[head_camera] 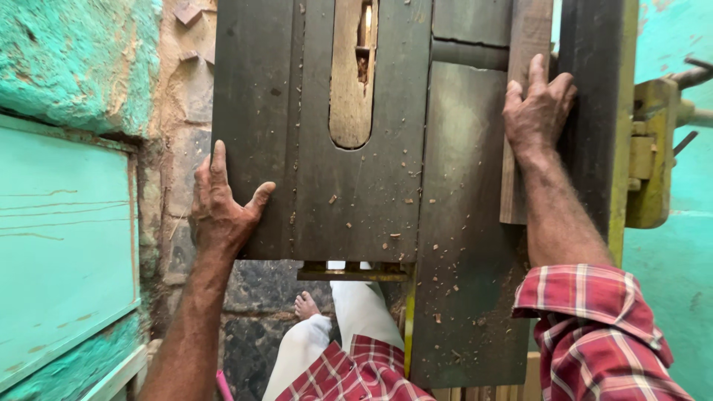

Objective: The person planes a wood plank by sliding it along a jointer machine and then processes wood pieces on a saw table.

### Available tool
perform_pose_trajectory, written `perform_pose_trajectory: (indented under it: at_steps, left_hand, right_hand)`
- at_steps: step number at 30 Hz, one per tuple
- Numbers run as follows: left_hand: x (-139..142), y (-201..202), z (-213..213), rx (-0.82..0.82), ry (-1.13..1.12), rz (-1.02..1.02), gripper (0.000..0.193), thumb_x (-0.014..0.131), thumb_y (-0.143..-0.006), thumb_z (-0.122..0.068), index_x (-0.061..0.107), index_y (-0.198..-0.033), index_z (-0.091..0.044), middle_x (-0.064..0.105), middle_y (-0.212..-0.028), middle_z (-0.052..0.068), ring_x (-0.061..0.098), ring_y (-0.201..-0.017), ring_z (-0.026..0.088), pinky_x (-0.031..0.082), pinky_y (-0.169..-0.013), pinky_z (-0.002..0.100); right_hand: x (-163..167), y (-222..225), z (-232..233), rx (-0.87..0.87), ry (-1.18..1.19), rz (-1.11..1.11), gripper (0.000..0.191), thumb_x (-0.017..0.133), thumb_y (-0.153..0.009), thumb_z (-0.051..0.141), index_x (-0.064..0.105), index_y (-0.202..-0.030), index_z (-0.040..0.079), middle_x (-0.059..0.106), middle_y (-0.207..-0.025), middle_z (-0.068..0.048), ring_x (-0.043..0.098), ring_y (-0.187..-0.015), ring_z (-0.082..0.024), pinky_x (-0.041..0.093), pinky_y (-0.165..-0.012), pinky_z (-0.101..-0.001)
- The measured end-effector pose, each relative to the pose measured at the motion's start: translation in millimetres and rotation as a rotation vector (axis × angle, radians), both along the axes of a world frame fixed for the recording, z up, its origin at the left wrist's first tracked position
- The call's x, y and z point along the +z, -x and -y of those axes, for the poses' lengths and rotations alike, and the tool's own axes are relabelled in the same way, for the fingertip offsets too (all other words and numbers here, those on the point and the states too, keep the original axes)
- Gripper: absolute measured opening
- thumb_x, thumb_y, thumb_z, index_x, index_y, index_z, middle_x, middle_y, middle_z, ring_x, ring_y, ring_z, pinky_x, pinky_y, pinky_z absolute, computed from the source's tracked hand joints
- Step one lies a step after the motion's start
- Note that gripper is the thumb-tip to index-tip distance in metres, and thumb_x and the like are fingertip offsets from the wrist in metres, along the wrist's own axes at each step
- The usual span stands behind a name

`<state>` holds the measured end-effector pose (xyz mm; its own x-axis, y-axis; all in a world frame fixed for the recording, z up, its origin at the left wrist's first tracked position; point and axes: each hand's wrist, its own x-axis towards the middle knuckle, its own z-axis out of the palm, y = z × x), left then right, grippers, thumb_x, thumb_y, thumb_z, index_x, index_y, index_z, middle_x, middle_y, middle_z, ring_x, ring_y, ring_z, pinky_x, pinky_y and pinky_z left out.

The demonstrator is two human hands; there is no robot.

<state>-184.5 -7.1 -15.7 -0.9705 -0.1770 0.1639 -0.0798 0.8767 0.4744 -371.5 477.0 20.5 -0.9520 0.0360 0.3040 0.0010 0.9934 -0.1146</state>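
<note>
Seen from the head camera, looking straight down: a person is standing at a dark table saw (356, 171) whose top is strewn with chips and sawdust. The left hand (221, 204) is lying flat on the near left edge of the top, fingers released and spread, thumb angled out to the right, grasping nothing; the forearm is running down and left out of frame. The right hand (536, 111) is pressing on a narrow dark wooden strip (518, 148), fingers extended and slightly curled over its far right edge rather than clenched, the wrist straight and the forearm coming up from a red checked sleeve (594, 327). The strip is lying lengthwise along the right side of the top, just beside the tall dark fence (594, 111), with a yellow clamp fitting (652, 148) outboard of it. The blade slot and its pale wooden insert (350, 82) are sitting well left of the strip, apart from both hands. In judgement, the work in hand is being done well if the strip is being kept tight against the fence, with pressure staying even and downward, and with the fingers staying clear of the slot. White trousers and a bare foot (304, 304) are showing below the table edge, over a stone floor.
</note>
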Motion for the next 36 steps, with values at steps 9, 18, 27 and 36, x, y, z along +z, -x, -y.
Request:
perform_pose_trajectory:
  at_steps: [9, 18, 27, 36]
  left_hand:
    - [-2, 3, 2, -0.009, 0.086, 0.009, 0.108, 0.067, -0.087, -0.074, 0.029, -0.166, -0.012, 0.049, -0.145, 0.024, 0.059, -0.127, 0.041, 0.059, -0.092, 0.053]
    - [1, 3, 2, -0.013, 0.049, 0.047, 0.11, 0.07, -0.085, -0.072, 0.028, -0.167, -0.011, 0.047, -0.147, 0.025, 0.058, -0.13, 0.042, 0.057, -0.095, 0.054]
    - [6, 4, -1, -0.009, 0.011, 0.088, 0.111, 0.073, -0.084, -0.071, 0.028, -0.167, -0.013, 0.046, -0.149, 0.024, 0.056, -0.133, 0.043, 0.056, -0.101, 0.056]
    - [9, 7, 1, 0.009, 0.039, 0.229, 0.116, 0.072, -0.078, -0.071, 0.025, -0.166, -0.012, 0.042, -0.152, 0.027, 0.054, -0.133, 0.044, 0.056, -0.093, 0.055]
  right_hand:
    - [-2, 28, 1, -0.013, 0.017, -0.009, 0.058, 0.073, -0.103, 0.025, 0.054, -0.155, 0.004, 0.047, -0.122, -0.026, 0.048, -0.117, -0.042, 0.048, -0.098, -0.0541]
    - [-8, 58, -5, 0.033, 0.0, -0.021, 0.057, 0.074, -0.105, 0.024, 0.055, -0.155, 0.004, 0.048, -0.123, -0.025, 0.049, -0.117, -0.042, 0.046, -0.101, -0.0542]
    - [-12, 105, -13, 0.142, -0.031, -0.083, 0.055, 0.07, -0.099, 0.014, 0.058, -0.152, 0.001, 0.049, -0.119, -0.026, 0.051, -0.114, -0.044, 0.046, -0.099, -0.0566]
    - [-4, 151, -5, 0.275, 0.061, -0.167, 0.037, 0.07, -0.1, 0.017, 0.067, -0.132, -0.002, 0.051, -0.128, -0.029, 0.053, -0.118, -0.044, 0.048, -0.098, -0.0538]
